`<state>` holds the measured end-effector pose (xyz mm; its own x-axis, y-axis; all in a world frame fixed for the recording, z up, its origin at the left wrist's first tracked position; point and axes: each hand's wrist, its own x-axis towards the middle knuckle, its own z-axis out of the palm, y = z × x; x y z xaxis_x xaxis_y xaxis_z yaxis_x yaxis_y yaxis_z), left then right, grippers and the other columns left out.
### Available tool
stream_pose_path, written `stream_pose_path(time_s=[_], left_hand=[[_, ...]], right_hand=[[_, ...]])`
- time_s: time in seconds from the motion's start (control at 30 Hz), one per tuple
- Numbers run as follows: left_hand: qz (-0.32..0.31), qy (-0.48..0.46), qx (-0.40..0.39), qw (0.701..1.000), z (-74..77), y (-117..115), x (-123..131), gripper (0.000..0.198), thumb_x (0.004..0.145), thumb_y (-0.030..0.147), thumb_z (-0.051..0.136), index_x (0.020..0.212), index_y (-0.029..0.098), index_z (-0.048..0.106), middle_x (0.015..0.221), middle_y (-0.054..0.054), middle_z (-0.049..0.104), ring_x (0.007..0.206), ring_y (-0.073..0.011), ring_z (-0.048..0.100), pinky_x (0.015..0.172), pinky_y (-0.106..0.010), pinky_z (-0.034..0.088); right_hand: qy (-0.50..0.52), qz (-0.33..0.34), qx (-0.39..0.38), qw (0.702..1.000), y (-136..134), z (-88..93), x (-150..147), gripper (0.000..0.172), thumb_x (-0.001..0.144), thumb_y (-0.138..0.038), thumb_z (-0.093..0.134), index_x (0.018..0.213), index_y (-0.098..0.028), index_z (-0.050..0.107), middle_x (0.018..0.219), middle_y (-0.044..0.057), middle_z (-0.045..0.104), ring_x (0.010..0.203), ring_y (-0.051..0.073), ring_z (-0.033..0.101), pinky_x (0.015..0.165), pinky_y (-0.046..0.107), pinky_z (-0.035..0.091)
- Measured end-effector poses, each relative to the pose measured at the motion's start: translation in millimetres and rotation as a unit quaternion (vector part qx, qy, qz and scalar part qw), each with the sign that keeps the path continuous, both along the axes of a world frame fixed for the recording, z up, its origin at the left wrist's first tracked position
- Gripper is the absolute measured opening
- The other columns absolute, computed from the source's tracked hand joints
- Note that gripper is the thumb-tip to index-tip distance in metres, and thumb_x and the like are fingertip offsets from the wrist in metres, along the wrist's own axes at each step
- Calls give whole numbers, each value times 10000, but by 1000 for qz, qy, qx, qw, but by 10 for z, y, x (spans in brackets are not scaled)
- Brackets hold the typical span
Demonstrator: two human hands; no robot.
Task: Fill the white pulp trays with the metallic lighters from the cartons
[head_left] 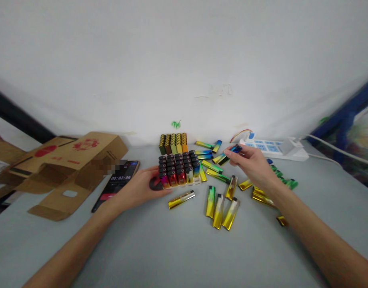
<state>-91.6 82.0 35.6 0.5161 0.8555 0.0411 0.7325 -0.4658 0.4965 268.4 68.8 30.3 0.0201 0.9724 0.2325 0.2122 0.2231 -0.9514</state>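
A block of upright lighters with black caps [179, 168] stands on the grey table [178, 244] in the middle. My left hand [142, 188] rests against its left side, fingers flat along the block's front edge. My right hand [253, 165] hovers to the right of the block and pinches a blue and green lighter [232, 153] by its end. Several loose gold and green lighters [220, 206] lie flat on the table in front of and beside the block.
A second row of upright lighters [173, 143] stands by the wall. An open cardboard box [67, 168] lies at the left, with a phone [118, 182] showing a timer beside it. A white power strip [274, 148] lies at the back right.
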Motion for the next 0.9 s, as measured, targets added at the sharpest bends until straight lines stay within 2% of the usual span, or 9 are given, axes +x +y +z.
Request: stream_pose_path(time_s=[0.1, 0.17, 0.23, 0.3, 0.4, 0.43, 0.5, 0.67, 0.9], left_hand=[[-6, 15, 1, 1000, -12, 7, -7, 415, 828, 609, 726, 804, 207, 627, 758, -6, 613, 659, -194, 559, 602, -294, 423], [-4, 23, 3, 1000, -17, 8, -10, 420, 838, 606, 724, 788, 207, 602, 738, -1, 592, 636, -184, 537, 589, -294, 406], [-6, 25, 3, 1000, -13, 3, -9, 417, 845, 596, 723, 778, 208, 585, 736, 1, 584, 628, -179, 526, 584, -293, 396], [-7, 24, 2, 1000, 0, -3, -3, 411, 843, 590, 724, 778, 209, 584, 735, 2, 581, 627, -179, 521, 582, -292, 390], [-7, 26, 4, 1000, 17, -7, 8, 411, 837, 594, 724, 780, 209, 591, 732, 2, 576, 637, -184, 525, 588, -293, 392], [-7, 27, 4, 1000, 18, -6, 9, 408, 838, 594, 721, 787, 208, 599, 734, 1, 577, 641, -187, 529, 592, -294, 396], [-8, 32, 1, 999, 10, 0, 7, 403, 844, 596, 713, 818, 203, 624, 751, -4, 593, 655, -194, 546, 607, -298, 412], [-7, 32, -1, 999, -24, 14, -15, 438, 845, 629, 708, 879, 194, 663, 807, -25, 651, 695, -213, 595, 628, -302, 439], [-10, 31, 4, 999, -4, 8, 0, 465, 843, 647, 714, 905, 187, 686, 782, -16, 643, 668, -201, 575, 615, -291, 423]], right_hand=[[99, 51, -53, 992, -44, -34, -117, 393, 909, -605, 769, 988, -220, 768, 971, 43, 739, 893, 193, 680, 822, 343, 578], [140, 92, -87, 982, -79, -49, -191, 412, 956, -636, 694, 981, -226, 726, 1008, 49, 744, 930, 203, 703, 870, 375, 601], [161, 129, -106, 973, -116, -53, -263, 422, 988, -651, 637, 943, -232, 660, 882, 18, 702, 805, 182, 681, 801, 364, 610], [179, 148, -123, 965, -151, -43, -336, 420, 977, -662, 650, 953, -245, 607, 726, -49, 566, 616, 138, 559, 632, 305, 572], [194, 120, -143, 963, -199, -18, -439, 481, 917, -705, 705, 909, -249, 551, 642, -108, 340, 487, 88, 296, 426, 211, 333], [183, 97, -138, 968, -213, -12, -467, 518, 906, -727, 703, 849, -245, 522, 627, -110, 307, 483, 83, 249, 412, 207, 256], [142, 51, -111, 982, -237, -12, -507, 605, 905, -777, 658, 722, -242, 443, 582, -100, 296, 481, 83, 228, 421, 230, 180], [32, 9, -52, 998, -262, -80, -507, 672, 933, -783, 582, 576, -256, 366, 504, -62, 314, 486, 103, 245, 459, 290, 172], [-5, -10, -33, 999, -235, -162, -455, 501, 989, -598, 561, 659, -266, 383, 565, -64, 324, 508, 121, 281, 461, 284, 213]])
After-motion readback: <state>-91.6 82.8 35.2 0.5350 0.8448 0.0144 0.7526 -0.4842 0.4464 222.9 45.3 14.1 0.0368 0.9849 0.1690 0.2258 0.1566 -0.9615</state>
